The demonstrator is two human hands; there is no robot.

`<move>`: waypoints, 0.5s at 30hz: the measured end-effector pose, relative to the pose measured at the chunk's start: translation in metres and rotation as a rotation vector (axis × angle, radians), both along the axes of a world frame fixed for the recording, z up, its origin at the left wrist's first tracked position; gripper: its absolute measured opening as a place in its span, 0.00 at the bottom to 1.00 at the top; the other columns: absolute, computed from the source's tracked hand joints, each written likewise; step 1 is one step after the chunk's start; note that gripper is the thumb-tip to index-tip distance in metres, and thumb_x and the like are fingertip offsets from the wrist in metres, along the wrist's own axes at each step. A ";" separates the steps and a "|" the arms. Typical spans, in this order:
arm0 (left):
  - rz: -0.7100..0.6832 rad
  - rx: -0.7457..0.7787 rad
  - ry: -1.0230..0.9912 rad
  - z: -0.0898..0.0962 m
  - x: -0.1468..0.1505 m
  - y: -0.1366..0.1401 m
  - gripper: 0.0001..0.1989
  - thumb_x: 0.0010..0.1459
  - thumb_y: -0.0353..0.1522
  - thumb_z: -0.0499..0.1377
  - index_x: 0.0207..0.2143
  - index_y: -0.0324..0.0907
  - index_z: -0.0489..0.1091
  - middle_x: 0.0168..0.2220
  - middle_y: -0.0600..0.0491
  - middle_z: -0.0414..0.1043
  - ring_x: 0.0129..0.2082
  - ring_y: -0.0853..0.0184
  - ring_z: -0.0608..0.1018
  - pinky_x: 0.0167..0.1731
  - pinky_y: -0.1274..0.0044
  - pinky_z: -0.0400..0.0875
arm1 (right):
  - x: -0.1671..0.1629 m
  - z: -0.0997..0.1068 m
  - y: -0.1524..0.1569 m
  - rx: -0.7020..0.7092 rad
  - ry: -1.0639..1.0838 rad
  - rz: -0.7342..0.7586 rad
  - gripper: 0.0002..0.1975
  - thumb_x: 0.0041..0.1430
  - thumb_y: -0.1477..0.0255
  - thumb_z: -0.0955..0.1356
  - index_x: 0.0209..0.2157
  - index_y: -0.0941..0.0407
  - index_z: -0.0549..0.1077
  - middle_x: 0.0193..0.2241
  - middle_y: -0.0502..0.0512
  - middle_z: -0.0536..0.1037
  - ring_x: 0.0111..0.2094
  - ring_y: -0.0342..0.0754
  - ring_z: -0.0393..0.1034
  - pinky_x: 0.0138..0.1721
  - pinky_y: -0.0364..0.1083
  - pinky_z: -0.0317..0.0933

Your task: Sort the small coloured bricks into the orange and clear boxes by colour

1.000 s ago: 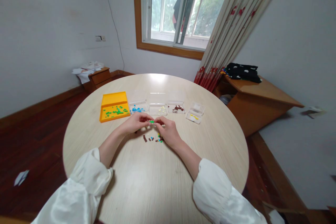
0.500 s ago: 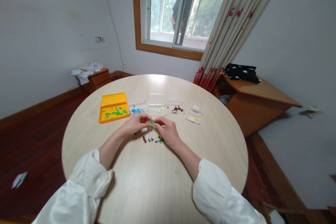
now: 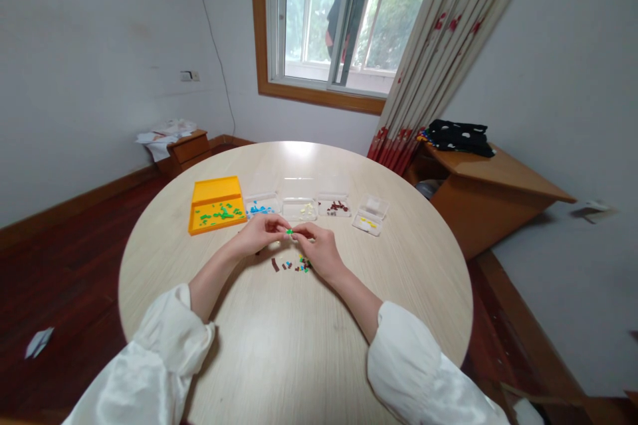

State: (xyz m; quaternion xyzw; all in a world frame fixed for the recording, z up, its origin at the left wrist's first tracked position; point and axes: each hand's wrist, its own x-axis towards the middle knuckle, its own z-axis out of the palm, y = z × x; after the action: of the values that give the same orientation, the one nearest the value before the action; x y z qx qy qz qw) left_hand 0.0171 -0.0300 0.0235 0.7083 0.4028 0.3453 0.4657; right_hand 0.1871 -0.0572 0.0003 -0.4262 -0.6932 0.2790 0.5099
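Between my fingertips is a small green building brick (image 3: 290, 232). My left hand (image 3: 259, 235) pinches it from the left, and my right hand (image 3: 319, 247) grips it from the right, both closed. Whether it is one brick or a few joined is too small to tell. Just below the hands, a loose group of small brown, blue, yellow and green bricks (image 3: 302, 265) lies on the table, partly beside my right hand. A longer brown piece (image 3: 275, 265) lies at the left of that group.
Beyond my hands stand an open yellow case (image 3: 190, 220) of green pieces and clear boxes with blue pieces (image 3: 260, 208), pale pieces (image 3: 306, 210), brown pieces (image 3: 339, 206) and yellow pieces (image 3: 367, 222). All rest on a round wooden table (image 3: 279, 345). A person (image 3: 335, 20) shows outside the window.
Both hands stay in nearly the same place, still pinching the green brick, which shows slightly turned between the fingertips. The loose pieces and boxes have not moved.
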 end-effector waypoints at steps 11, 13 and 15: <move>-0.023 -0.001 -0.071 -0.002 0.002 0.000 0.14 0.42 0.38 0.66 0.28 0.37 0.72 0.27 0.51 0.74 0.27 0.69 0.74 0.29 0.77 0.68 | -0.001 -0.001 0.001 -0.028 0.011 -0.013 0.05 0.52 0.73 0.69 0.29 0.58 0.78 0.26 0.53 0.80 0.27 0.44 0.72 0.34 0.43 0.66; -0.020 0.003 -0.073 0.000 0.003 -0.001 0.13 0.42 0.37 0.66 0.27 0.37 0.72 0.26 0.52 0.74 0.27 0.69 0.74 0.29 0.77 0.68 | -0.002 0.000 0.000 -0.029 0.021 -0.011 0.05 0.52 0.72 0.69 0.29 0.58 0.78 0.26 0.53 0.80 0.27 0.44 0.72 0.33 0.43 0.66; -0.015 0.016 -0.067 0.000 0.003 -0.001 0.12 0.42 0.36 0.66 0.27 0.37 0.73 0.25 0.53 0.74 0.26 0.70 0.73 0.30 0.77 0.67 | -0.001 0.000 0.000 -0.028 0.031 -0.006 0.05 0.51 0.72 0.69 0.28 0.58 0.78 0.26 0.53 0.80 0.27 0.44 0.72 0.33 0.42 0.66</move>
State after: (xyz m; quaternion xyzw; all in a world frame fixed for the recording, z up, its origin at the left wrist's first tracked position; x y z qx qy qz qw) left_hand 0.0201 -0.0310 0.0238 0.7032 0.3790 0.3685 0.4755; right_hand 0.1856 -0.0568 0.0008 -0.4310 -0.6799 0.2939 0.5154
